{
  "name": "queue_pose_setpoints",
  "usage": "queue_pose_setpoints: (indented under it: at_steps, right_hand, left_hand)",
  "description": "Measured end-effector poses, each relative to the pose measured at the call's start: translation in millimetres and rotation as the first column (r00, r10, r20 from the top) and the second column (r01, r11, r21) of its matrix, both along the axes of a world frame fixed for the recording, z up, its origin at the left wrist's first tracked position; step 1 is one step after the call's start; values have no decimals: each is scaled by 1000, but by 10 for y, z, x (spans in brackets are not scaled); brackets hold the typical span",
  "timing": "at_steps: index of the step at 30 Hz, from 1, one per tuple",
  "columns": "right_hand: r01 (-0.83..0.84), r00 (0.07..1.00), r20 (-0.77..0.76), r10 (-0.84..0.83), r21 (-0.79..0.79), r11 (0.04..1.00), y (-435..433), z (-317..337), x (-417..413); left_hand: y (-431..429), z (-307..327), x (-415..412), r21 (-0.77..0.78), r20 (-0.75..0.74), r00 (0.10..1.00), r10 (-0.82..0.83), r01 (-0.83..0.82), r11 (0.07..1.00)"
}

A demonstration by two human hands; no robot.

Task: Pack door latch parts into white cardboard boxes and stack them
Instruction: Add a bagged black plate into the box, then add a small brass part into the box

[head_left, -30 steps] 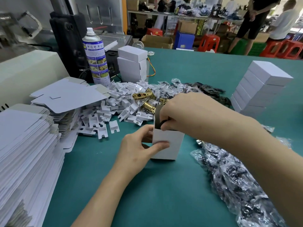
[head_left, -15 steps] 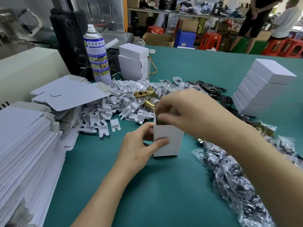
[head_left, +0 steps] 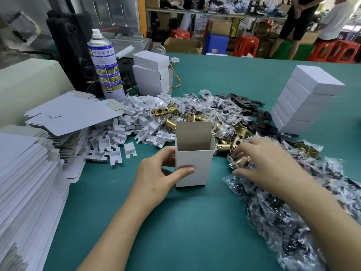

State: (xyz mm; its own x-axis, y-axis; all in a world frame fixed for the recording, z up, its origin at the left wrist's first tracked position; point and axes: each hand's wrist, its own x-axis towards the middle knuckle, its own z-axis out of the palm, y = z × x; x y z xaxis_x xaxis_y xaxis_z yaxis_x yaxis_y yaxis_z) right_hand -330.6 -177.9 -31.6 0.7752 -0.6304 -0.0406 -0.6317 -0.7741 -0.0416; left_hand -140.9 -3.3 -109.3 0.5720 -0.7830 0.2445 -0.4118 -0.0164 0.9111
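Since the worktop (head_left: 175, 222) is a flat green mat, the light things on it will likely slide if nudged. The stack of closed boxes (head_left: 304, 98) stands well beyond the right fingers, off to their far right. Its layers are slightly stepped, so I judge it wants setting down from above rather than pushing.

The open box (head_left: 195, 167) stands upright within the left grasp, mouth up and lid flap raised at the back. It is thin card, light and probably easy to crush at the open rim, so the lower walls look the safer hold. The left hand (head_left: 156, 177) takes it there, thumb pressed across the near face and the other fingers (head_left: 168, 153) curled round the left wall.

The right hand (head_left: 269, 165) reaches in palm down over the bagged parts (head_left: 283, 222). Its fingers (head_left: 246, 148) arch above a brass latch (head_left: 239, 160), with the thumb below it. Blur hides whether they are clamped on it or only touching.

That latch lies just right of the box. It looks dense, hard and slick, best pinched across its round barrel, clear of the thin faceplate edge.
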Motion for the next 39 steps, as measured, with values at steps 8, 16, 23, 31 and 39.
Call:
queue_pose_setpoints:
  at_steps: [8, 16, 23, 31, 39]
  right_hand:
    - [33, 980, 196, -32, 2, 999, -69, 36, -19]
    - [-225, 390, 885, -255, 360, 905, 171, 459, 35]
    - [-232, 483, 850, -212, 357, 905, 691, 415, 449]
    - [-101, 807, 580, 111, -49, 994, 916, 341, 678]
    - [-161, 968, 189, 163, -25, 987, 941, 410, 708]
  left_hand:
    - [12, 25, 1, -2, 3, 1000, -13, 13, 1000]
    - [-1, 3, 9, -8, 13, 1000, -8, 8, 1000]
    - [-10, -10, 3, -21, 8, 1000, -17, 17, 1000]
    - [1, 1, 12, -24, 34, 999, -37, 38, 999]
    - [0, -13, 24, -27, 45, 998, -38, 39, 999]
